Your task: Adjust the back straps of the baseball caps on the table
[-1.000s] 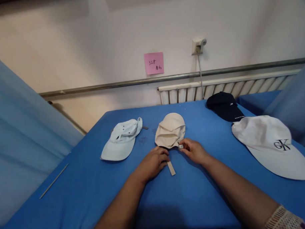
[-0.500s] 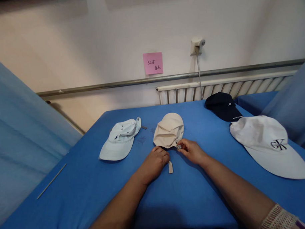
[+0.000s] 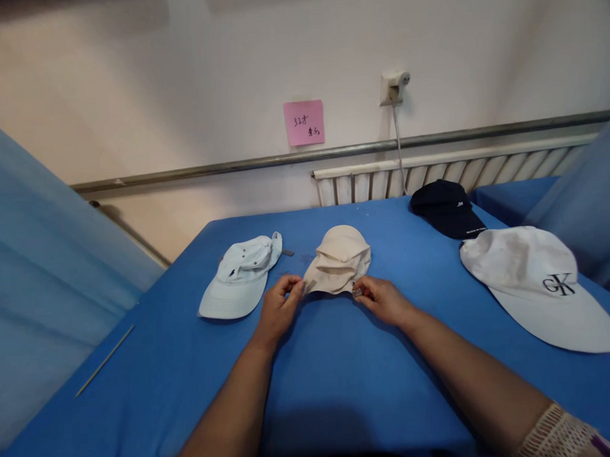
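A beige baseball cap (image 3: 343, 246) lies on the blue-covered table with its back opening towards me. My left hand (image 3: 280, 309) pinches the left back edge of that cap, or the strap end there, between thumb and fingers. On the opposite side, my right hand (image 3: 386, 300) is closed on a small metal buckle (image 3: 356, 293) at the cap's right back edge. The edge between both hands is pulled out to the left. My left fingertips partly hide what they grip.
A pale blue cap (image 3: 236, 287) lies to the left, near a thin stick (image 3: 105, 360). A dark navy cap (image 3: 445, 207) and a white cap (image 3: 529, 274) with black letters lie to the right. Behind the table (image 3: 335, 381) are a radiator (image 3: 448, 172) and a metal rail (image 3: 223, 169).
My left hand has moved left and up from the front of the cap to its left edge. The loose beige strap end no longer shows below it. My right hand stays at the buckle.
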Tool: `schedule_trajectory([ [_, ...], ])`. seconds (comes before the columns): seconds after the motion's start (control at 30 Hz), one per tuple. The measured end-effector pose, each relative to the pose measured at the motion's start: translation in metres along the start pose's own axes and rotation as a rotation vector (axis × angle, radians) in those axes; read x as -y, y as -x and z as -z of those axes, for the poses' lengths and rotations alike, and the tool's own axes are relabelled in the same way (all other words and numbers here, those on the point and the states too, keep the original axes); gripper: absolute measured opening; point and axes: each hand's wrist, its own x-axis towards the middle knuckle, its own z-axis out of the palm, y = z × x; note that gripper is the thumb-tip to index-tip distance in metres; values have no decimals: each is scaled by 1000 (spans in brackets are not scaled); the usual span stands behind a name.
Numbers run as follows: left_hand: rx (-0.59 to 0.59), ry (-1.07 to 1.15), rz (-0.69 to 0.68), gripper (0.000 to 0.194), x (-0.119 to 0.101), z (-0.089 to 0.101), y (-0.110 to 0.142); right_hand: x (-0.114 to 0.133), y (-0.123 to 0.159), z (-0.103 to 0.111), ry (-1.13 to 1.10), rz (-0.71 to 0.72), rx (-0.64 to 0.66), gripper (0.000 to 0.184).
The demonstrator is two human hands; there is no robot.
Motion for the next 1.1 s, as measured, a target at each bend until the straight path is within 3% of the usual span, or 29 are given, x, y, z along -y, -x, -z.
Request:
schedule_trajectory([
  [0.13, 181, -19, -71, 23, -2, -20, 5, -1, 2, 1, -40, -17, -55, 18],
  [0.23, 248, -36, -94, 22, -5, -37, 7, -2, 3, 2, -155, -61, -80, 20],
  [0.3, 229, -68, -154, 22, -11, -44, 5, -3, 2, 2, -283, -101, -92, 21],
  [0.43, 61, -170, -408, 16, -29, -50, -2, -7, -2, 0, -480, -140, -118, 22],
  [0.5, 69, -160, -456, 17, -33, -54, -5, -11, -4, -1, -487, -143, -129, 22],
  [0.63, 267, -204, -295, 18, -19, -65, -10, -17, -6, 0, -490, -153, -119, 23],
  [0.7, 313, -265, -221, 17, -9, -66, -13, -20, -6, 0, -524, -149, -101, 21],
  [0.9, 302, -236, -166, 18, -1, -60, -15, -27, -7, 4, -487, -173, -96, 17],
  [1.1, 313, -104, -138, 20, -5, -61, -6, -15, 0, 11, -188, -42, 27, 24],
])
